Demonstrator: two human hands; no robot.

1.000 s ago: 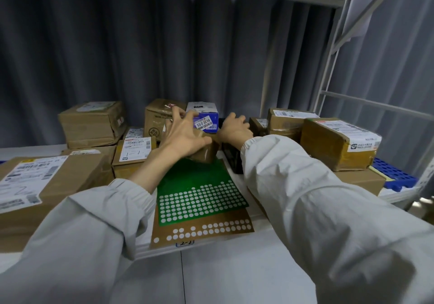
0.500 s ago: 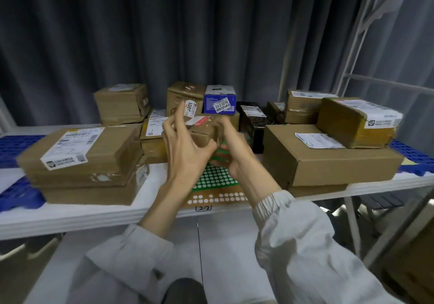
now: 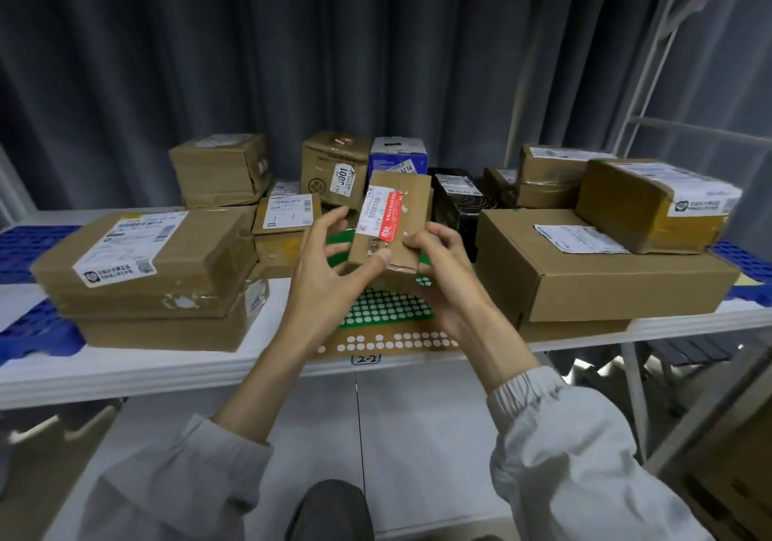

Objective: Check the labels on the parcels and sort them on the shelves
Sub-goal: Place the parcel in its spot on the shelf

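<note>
The small cardboard parcel (image 3: 392,223), held label-up above the shelf (image 3: 267,367), looks light and stiff, best gripped by its edges, as the left hand (image 3: 330,277) and right hand (image 3: 438,265) pinch it

A small brown cardboard parcel (image 3: 390,223) is held up in front of a white shelf (image 3: 167,373), tilted with its top face toward the camera. A white barcode label (image 3: 373,210) and a red sticker (image 3: 390,217) cross that face.
</note>
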